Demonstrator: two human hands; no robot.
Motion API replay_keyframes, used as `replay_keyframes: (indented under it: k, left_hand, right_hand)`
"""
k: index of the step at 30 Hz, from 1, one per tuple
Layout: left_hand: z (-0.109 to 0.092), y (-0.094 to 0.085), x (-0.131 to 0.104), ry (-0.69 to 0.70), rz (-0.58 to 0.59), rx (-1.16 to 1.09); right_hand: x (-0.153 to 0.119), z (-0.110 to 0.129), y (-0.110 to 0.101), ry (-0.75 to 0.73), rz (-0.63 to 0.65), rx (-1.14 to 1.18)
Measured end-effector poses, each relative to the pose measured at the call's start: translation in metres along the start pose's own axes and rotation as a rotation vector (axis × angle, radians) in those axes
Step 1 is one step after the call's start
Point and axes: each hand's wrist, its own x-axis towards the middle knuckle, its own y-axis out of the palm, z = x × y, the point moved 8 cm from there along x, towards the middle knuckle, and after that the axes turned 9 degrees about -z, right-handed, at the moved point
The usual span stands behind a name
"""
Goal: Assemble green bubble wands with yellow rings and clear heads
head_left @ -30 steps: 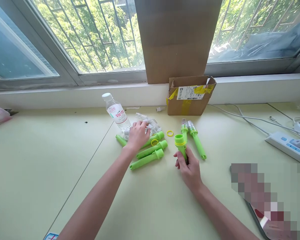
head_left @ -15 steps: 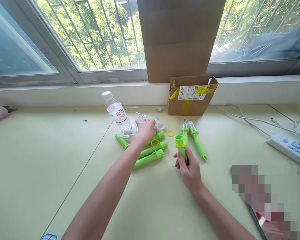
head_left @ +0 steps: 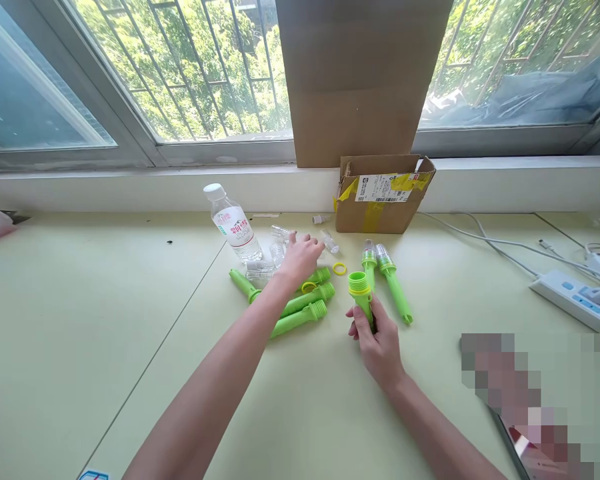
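Note:
My right hand (head_left: 383, 343) is closed around a green flashlight-shaped tube (head_left: 363, 300), held upright, with a yellow ring at the base of its threaded top. My left hand (head_left: 303, 260) is over the group of clear plastic caps, its fingers apart and bent downward. One clear cap (head_left: 330, 241) lies just right of its fingertips; another clear cap (head_left: 261, 269) lies to its left. Below the left hand are several green tubes (head_left: 300, 319) with threaded ends, partly hidden by the forearm. A loose yellow ring (head_left: 339, 269) rests between my hands, and another yellow ring (head_left: 309, 287) lies on the tubes.
Two green tubes with clear tops (head_left: 395, 287) lie beyond my right hand. A water bottle (head_left: 235, 227) stands at the left, a cardboard box (head_left: 373, 213) at the back. A small whitish cap (head_left: 321, 219) lies near the box. A power strip (head_left: 573, 297) with cables is at the right.
My left hand has shifted slightly right, and the clear caps beneath it are now more spread out, one lying apart on the right. My right hand still holds the green tube.

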Motion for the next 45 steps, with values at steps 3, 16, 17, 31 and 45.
replay_keyframes:
  k: [3, 16, 17, 31, 45]
  left_hand:
    - [0.006, -0.018, 0.001, -0.094, -0.117, -0.046]
    - [-0.039, -0.067, -0.035, -0.203, -0.073, -1.144]
    - [-0.04, -0.067, -0.036, -0.194, -0.059, -1.144]
    - [-0.03, -0.04, -0.016, -0.182, 0.036, -1.16]
    - [-0.034, 0.046, 0.037, -0.215, 0.156, -0.194]
  right_hand:
    - [0.0, -0.001, 0.001, 0.007, 0.006, -0.006]
    - [0.001, -0.005, 0.0, 0.014, 0.002, -0.027]
    - [0.0, -0.005, 0.0, 0.012, 0.004, -0.03]
    - [0.003, 0.0, -0.005, -0.022, -0.04, -0.126]
    - [0.004, -0.006, -0.005, 0.028, -0.052, -0.068]
